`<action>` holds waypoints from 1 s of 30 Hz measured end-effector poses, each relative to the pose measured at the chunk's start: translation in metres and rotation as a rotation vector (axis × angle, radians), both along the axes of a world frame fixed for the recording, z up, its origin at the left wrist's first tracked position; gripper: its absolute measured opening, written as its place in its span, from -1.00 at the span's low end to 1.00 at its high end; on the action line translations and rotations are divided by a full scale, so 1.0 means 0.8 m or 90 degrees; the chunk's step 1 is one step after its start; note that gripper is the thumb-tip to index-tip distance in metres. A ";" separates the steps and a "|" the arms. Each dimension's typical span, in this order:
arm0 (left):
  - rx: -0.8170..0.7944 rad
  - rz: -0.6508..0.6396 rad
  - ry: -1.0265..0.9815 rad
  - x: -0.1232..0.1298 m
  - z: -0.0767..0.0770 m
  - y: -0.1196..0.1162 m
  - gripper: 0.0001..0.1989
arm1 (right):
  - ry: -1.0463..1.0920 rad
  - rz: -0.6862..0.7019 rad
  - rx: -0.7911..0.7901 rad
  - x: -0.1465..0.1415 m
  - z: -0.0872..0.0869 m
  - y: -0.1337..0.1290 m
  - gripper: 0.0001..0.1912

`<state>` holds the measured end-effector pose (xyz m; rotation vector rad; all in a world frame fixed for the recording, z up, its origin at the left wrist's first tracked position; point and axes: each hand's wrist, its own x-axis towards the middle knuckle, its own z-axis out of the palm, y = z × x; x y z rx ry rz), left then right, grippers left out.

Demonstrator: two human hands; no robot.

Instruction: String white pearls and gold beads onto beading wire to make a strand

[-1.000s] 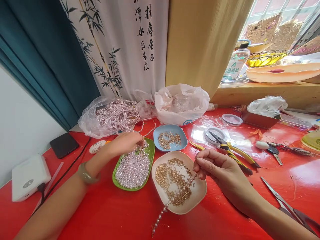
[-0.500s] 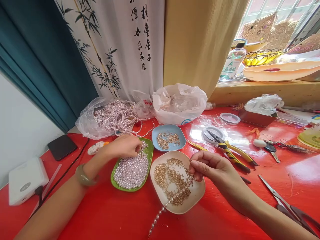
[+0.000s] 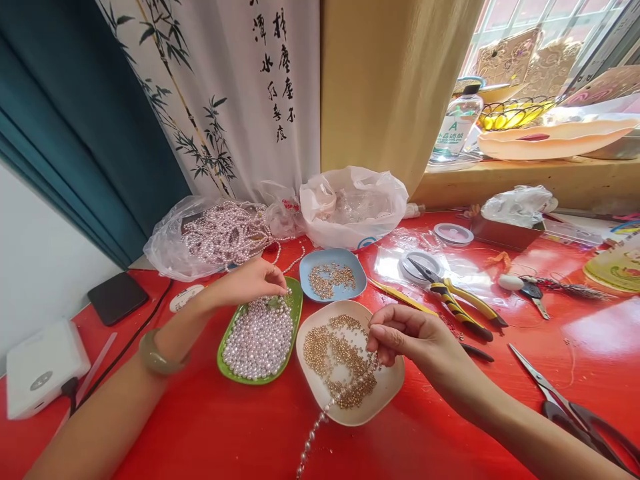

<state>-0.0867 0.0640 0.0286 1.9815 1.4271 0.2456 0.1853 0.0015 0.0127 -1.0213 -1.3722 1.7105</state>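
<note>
My left hand (image 3: pixel 254 280), a bangle on its wrist, reaches over the far end of a green dish (image 3: pixel 296 320). Its thumb and fingertips are closed together; whatever is between them is too small to make out. Pale lilac pearl beads (image 3: pixel 257 343) fill much of that dish. Above the right side of a cream dish (image 3: pixel 395 390), my right hand (image 3: pixel 403 333) pinches the end of a strand of pearl beads (image 3: pixel 314 430). The strand slants down across the dish toward the near edge of the view. Small gold beads (image 3: pixel 325 353) lie scattered in the cream dish.
A blue dish (image 3: pixel 306 263) with more gold beads stands behind. Pliers (image 3: pixel 460 303) and scissors (image 3: pixel 555 393) lie on the right. At the back are a bag of bead strands (image 3: pixel 220 233) and a white plastic bag (image 3: pixel 353 213). A white box (image 3: pixel 45 373) sits left.
My left hand has lifted slightly from the beads, and its fingertips have shifted to the dish's far right edge. My right hand still holds the strand over the cream dish. The view has shifted slightly.
</note>
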 end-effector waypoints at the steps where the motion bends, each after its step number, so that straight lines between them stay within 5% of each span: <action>1: -0.003 0.004 -0.001 0.000 0.000 0.000 -0.77 | 0.001 0.003 -0.001 0.000 0.000 0.000 -0.82; 17: -0.002 0.028 0.038 0.000 -0.009 0.000 -0.85 | -0.016 0.016 -0.023 -0.002 0.000 -0.003 -0.79; 30: -0.045 0.013 -0.077 0.007 -0.003 -0.004 -0.82 | -0.014 0.022 -0.034 -0.004 0.000 -0.003 -0.81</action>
